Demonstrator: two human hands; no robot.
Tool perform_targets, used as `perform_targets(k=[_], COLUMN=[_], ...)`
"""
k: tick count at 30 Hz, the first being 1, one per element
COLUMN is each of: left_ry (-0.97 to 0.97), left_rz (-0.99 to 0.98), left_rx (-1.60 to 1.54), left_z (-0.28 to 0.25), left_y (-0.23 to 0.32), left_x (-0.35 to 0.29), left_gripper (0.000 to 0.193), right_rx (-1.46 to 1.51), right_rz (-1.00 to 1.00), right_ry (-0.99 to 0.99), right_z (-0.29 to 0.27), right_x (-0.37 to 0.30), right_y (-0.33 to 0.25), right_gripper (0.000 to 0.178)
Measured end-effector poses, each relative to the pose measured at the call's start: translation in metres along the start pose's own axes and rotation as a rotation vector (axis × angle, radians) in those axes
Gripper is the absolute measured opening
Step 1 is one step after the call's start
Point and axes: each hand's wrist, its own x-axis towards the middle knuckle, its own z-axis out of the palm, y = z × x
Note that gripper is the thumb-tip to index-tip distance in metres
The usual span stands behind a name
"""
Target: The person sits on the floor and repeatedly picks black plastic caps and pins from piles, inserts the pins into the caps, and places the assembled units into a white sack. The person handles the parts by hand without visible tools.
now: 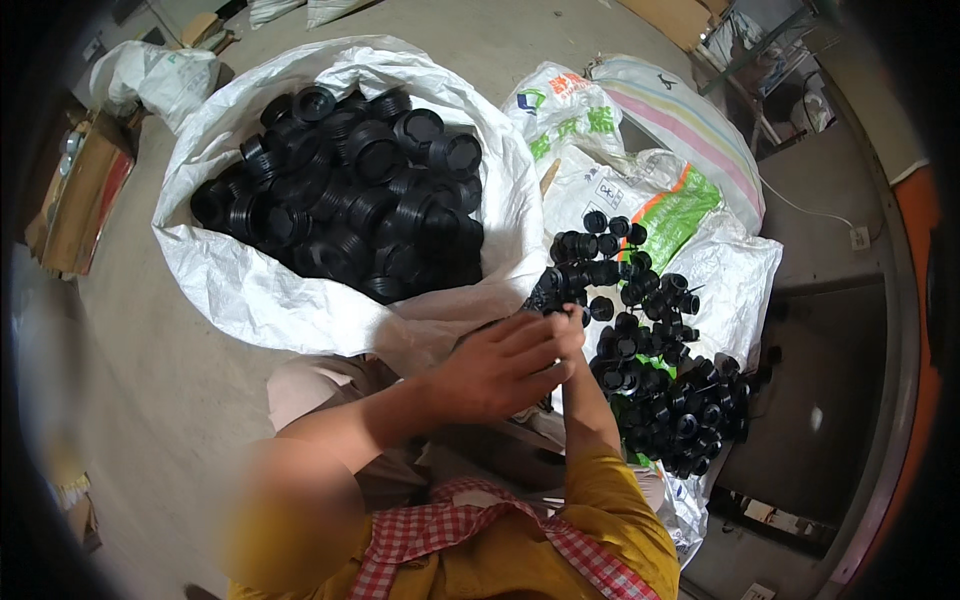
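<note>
small black caps, light and stiff

your left hand (500, 365) is curled over a black plastic part (553, 290); your right hand (572, 322) is mostly hidden, grip unclear. the part sits at centre, between the big white sack (260, 290) and the pile of small caps (650, 370) at right. likely light, rigid, smooth; pinch the rim.

You've got a big white woven sack (250, 290) open in front of you, stuffed with black plastic caps (350, 190). To your right, flattened sacks (690, 220), white with green, orange and pink-striped printing, lie as a mat. Another white bag (150, 75) sits far left, beside a brown cardboard box (80, 200).
</note>
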Motion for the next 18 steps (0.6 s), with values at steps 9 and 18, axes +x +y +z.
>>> perform_targets(k=[9, 18], left_ry=[-0.223, -0.548], left_rz=[-0.852, -1.08], left_rx=[-0.366, -0.908], left_z=[0.062, 0.052], left_y=[0.012, -0.004], left_x=[-0.027, -0.02], left_gripper=[0.076, 0.035], right_rx=[1.494, -0.014], right_rz=[0.219, -0.78], right_ry=[-0.01, 0.325], right_z=[-0.11, -0.184], right_x=[-0.186, -0.238], right_y=[-0.133, -0.14], right_gripper=[0.018, 0.052])
